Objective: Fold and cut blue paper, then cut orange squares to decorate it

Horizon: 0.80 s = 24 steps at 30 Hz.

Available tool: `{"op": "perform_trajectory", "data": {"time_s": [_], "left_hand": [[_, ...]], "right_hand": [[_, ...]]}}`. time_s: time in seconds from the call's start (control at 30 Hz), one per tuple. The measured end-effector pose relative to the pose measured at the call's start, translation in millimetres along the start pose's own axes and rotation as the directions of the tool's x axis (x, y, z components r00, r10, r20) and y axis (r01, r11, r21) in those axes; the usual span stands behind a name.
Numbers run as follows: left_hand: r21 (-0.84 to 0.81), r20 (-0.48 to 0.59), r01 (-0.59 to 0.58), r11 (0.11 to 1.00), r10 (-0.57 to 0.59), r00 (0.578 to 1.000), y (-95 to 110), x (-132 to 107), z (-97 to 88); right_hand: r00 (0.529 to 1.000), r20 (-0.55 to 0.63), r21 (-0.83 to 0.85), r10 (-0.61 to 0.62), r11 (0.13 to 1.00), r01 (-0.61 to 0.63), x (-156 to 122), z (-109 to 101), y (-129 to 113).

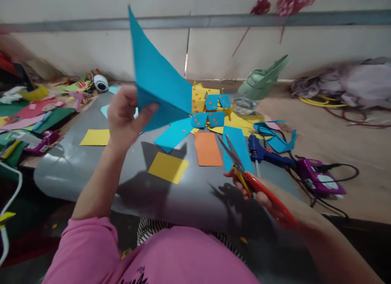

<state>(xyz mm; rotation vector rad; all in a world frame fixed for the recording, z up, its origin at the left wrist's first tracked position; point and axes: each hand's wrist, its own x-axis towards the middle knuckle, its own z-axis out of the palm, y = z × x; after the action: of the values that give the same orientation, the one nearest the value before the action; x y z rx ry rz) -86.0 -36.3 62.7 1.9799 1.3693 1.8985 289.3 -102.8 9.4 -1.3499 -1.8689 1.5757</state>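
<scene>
Raised over the table, my left hand (125,117) pinches a large blue sheet of paper (159,72), which has a crease across its lower part. My right hand (253,190) grips scissors (238,164) with red and yellow handles; their blades are slightly apart and point up and left. Beneath the hands lie an orange paper piece (209,149), a yellow paper piece (168,167) and a blue paper strip (236,147). Behind them sit blue cut pieces with orange dots (207,119) and a yellow dotted piece (198,99).
A blue glue gun (269,154) and a purple box with a cable (319,176) are at the right. A green container (262,78) leans near the wall. Paper scraps and a white camera-like object (100,83) are at the left. Grey cloth (351,80) lies far right.
</scene>
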Motion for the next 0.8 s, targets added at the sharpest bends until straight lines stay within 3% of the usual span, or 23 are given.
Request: {"op": "perform_trajectory", "data": {"time_s": [0.07,0.13,0.2,0.27,0.37,0.47,0.6,0.7,0.8], "left_hand": [[0.117,0.254,-0.160,0.980,0.126,0.959,15.7,-23.8,0.7],[0.162,0.423,-0.223,0.961,0.137,0.896,20.7,-57.2,9.0],[0.206,0.510,-0.260,0.943,0.123,0.851,16.9,-93.2,21.6],[0.296,0.544,-0.300,0.907,0.098,0.833,10.5,-124.8,33.1],[0.381,0.583,-0.426,0.820,0.145,0.800,10.0,-156.0,37.9],[0.378,0.632,-0.487,0.787,0.165,0.757,25.3,-169.8,25.6],[0.368,0.549,-0.579,0.728,0.332,0.767,50.0,-175.6,10.0],[0.394,0.529,-0.582,0.712,0.342,0.777,56.4,-170.8,19.8],[0.385,0.537,-0.488,0.783,0.239,0.809,53.1,-155.6,43.2]], "right_hand": [[1.000,0.017,0.142,-0.002,0.990,0.000,-7.9,3.0,8.3],[0.994,0.108,0.322,0.004,0.946,-0.038,-16.9,11.7,19.7],[0.974,0.225,0.453,0.017,0.883,-0.120,-26.6,23.8,31.7],[0.951,0.308,0.513,0.004,0.841,-0.170,-36.5,35.8,42.3],[0.946,0.324,0.550,-0.025,0.818,-0.167,-48.9,47.5,53.4],[0.950,0.313,0.564,0.001,0.805,-0.186,-55.7,50.9,58.9],[0.946,0.321,0.552,0.040,0.804,-0.221,-59.1,52.4,60.2],[0.947,0.313,0.531,0.078,0.812,-0.243,-61.1,56.3,59.5],[0.947,0.312,0.537,0.072,0.810,-0.238,-63.5,60.4,62.4]]}}
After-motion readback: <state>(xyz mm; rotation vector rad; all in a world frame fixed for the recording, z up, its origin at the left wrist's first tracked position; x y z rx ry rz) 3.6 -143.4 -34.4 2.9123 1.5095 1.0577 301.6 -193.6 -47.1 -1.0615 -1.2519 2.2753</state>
